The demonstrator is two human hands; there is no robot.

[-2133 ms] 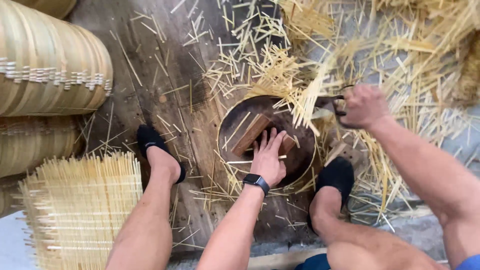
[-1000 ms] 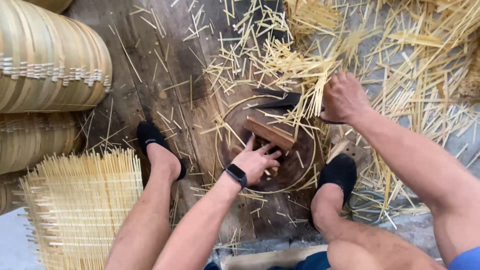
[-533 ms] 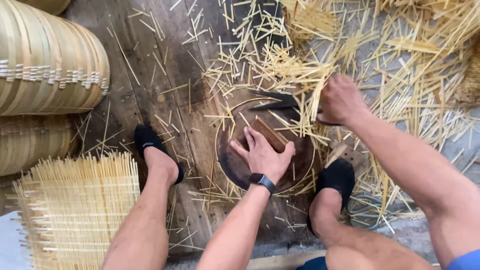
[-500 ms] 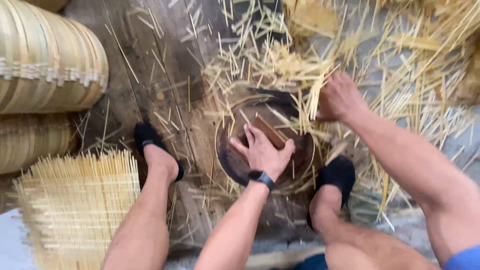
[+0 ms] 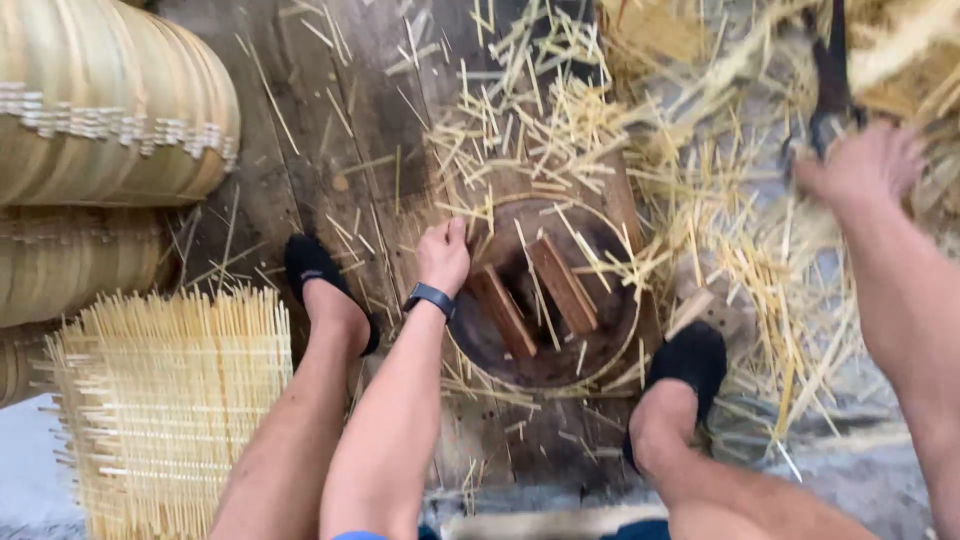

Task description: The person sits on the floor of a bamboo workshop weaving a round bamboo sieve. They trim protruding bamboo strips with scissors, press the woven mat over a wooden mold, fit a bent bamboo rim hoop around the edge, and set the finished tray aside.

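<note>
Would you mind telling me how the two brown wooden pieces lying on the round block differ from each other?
The left wooden piece lies beside the left hand, lower in the picture; the right wooden piece lies farther from that hand and higher. The left one shows darker, the right one lighter and reddish. Both are flat, oblong, tilted alike, lying apart on the round block among bamboo splinters.

Left hand (image 5: 443, 255): arm reaching forward between knees, forearm bare, dark watch on wrist; hand low, palm down, fingers curled under, knuckles up. Whether it grips anything cannot be told. Right hand (image 5: 860, 165): arm extended forward along right side of view, raised high and far out, motion-blurred; back of hand toward camera, fingers closed around dark handle. Hands well apart. Both legs bare, knees bent.
</note>
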